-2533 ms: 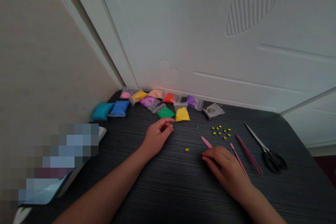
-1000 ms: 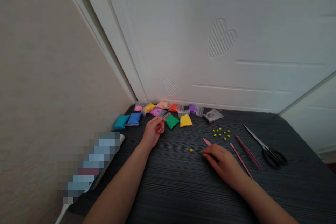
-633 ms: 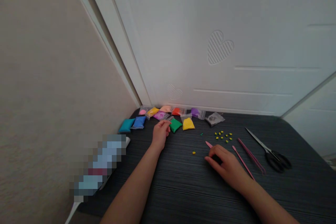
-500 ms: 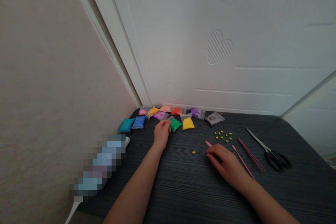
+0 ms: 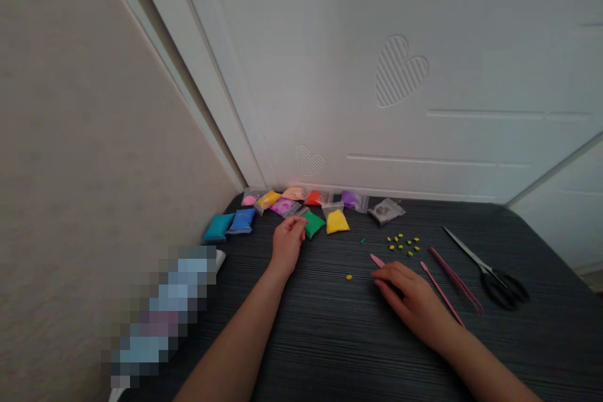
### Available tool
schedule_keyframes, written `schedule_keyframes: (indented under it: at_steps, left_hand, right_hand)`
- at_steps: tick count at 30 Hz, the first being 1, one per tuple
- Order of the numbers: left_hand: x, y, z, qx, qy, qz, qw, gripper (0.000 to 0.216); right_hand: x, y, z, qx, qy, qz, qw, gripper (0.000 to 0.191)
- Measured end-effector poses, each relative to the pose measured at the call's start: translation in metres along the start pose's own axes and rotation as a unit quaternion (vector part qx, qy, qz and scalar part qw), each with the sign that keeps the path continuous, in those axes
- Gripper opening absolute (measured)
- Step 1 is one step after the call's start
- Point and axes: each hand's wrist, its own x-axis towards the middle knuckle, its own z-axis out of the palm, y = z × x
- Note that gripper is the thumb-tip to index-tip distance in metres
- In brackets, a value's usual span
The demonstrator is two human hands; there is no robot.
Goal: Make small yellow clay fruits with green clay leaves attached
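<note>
My left hand (image 5: 288, 240) is at the left edge of a small bag of green clay (image 5: 314, 224). Its fingers are pinched together at the bag's edge, and whatever lies between them is hidden. My right hand (image 5: 409, 295) rests on the dark table, loosely curved, with a gap between thumb and forefinger. A pink pointed tool (image 5: 377, 260) sticks out from beneath its fingers; the rest of it is covered. Left of this hand lies a small yellow piece (image 5: 349, 277) with a bit of green at its top. Several yellow-and-green pieces (image 5: 400, 247) sit farther back.
Bags of yellow (image 5: 337, 221), purple (image 5: 349, 200), grey (image 5: 387, 211) and blue clay (image 5: 242, 220) line the back. A green scrap (image 5: 362, 241) lies mid-table. Right of my hand are a thin pink tool (image 5: 440, 292), pink tweezers (image 5: 455, 276) and scissors (image 5: 490, 273). A blurred-out object (image 5: 164, 308) stands left.
The view has shifted slightly, so things at the left sit farther left and those at the right farther right. Both hands keep nearly the same places and poses.
</note>
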Motion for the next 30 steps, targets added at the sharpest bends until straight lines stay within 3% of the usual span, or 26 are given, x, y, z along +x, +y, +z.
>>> schedule_keyframes:
  at_steps: [9, 16, 20, 30]
  left_hand:
    - [0.001, 0.0, -0.001, -0.012, -0.009, -0.004, 1.0, 0.016]
    - [0.001, -0.001, -0.001, -0.011, -0.009, -0.004, 1.0, 0.017]
    - [0.0, -0.001, -0.001, -0.005, -0.009, -0.005, 1.0, 0.017]
    - [0.0, 0.001, -0.001, -0.001, -0.007, -0.006, 1.0, 0.017]
  right_hand:
    - [0.0, -0.008, -0.004, 0.001, -0.04, 0.02, 0.999, 0.014]
    - [-0.003, -0.006, -0.003, -0.005, -0.008, 0.015, 1.0, 0.009]
    - [-0.004, -0.002, -0.003, -0.018, 0.008, -0.009, 1.0, 0.019]
    - [-0.002, -0.009, -0.005, 0.0, -0.012, 0.016, 1.0, 0.015]
